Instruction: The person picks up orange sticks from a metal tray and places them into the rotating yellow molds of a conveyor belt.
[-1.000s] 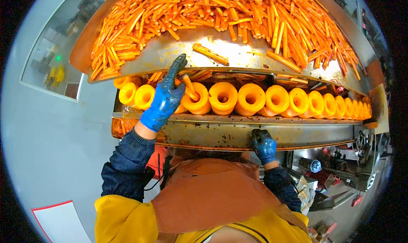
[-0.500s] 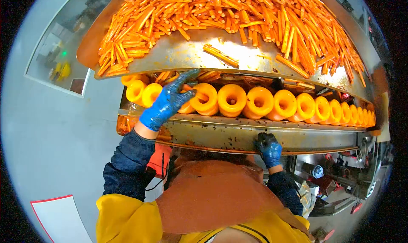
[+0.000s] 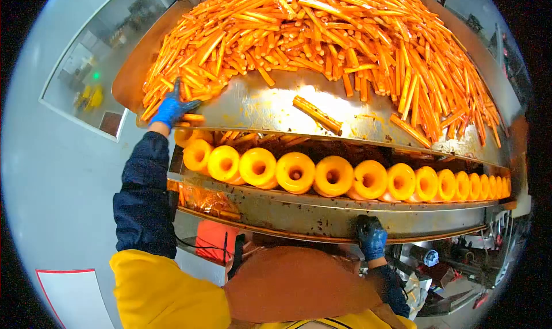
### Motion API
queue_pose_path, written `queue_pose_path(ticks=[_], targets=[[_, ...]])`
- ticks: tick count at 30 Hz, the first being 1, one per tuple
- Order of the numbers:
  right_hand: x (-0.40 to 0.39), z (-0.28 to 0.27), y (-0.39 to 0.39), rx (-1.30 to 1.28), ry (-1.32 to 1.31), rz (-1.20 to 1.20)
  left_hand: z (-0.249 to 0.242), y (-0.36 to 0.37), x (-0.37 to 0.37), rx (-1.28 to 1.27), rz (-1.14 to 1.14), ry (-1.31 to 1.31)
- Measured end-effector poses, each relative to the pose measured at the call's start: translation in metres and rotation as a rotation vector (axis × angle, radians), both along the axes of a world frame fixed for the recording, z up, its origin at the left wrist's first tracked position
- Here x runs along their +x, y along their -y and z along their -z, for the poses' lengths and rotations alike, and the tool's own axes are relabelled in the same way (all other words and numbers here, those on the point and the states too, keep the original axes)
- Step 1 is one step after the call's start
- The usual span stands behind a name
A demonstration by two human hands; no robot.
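Note:
My left hand (image 3: 172,107), in a blue glove, reaches to the left end of a heap of oily orange sticks (image 3: 322,35). Its thumb and fingers are spread, touching the sticks there, and a short piece shows beside the palm. Below the heap runs a row of yellow-orange ring-mouthed cups (image 3: 296,172), their round openings facing me. My right hand (image 3: 372,238), gloved with dark stained fingers, is closed over the front edge of the lower metal tray (image 3: 287,216). What lies under its fingers is partly hidden.
The sticks lie on a sloping metal hopper (image 3: 259,102), with a loose thick piece (image 3: 317,115) near its front lip. An orange-red object (image 3: 215,241) sits below left. Machine parts (image 3: 460,254) crowd the lower right. A grey wall (image 3: 69,202) stands left.
My left hand has moved up and left from the cups to the heap, and the stick it held at a cup is gone from it. My right hand stays at the tray edge.

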State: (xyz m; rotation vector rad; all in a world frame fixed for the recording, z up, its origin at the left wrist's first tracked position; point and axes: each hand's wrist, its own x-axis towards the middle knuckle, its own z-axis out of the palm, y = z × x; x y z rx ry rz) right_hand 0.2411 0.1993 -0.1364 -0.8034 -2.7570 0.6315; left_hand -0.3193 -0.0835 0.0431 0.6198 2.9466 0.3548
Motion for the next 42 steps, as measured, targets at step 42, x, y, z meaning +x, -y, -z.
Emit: queue_pose_path(ticks=[42], targets=[[-0.017,-0.032,0.007,0.049,-0.115,-0.148,0.029,-0.124,0.009,0.057,0.329,-0.294]])
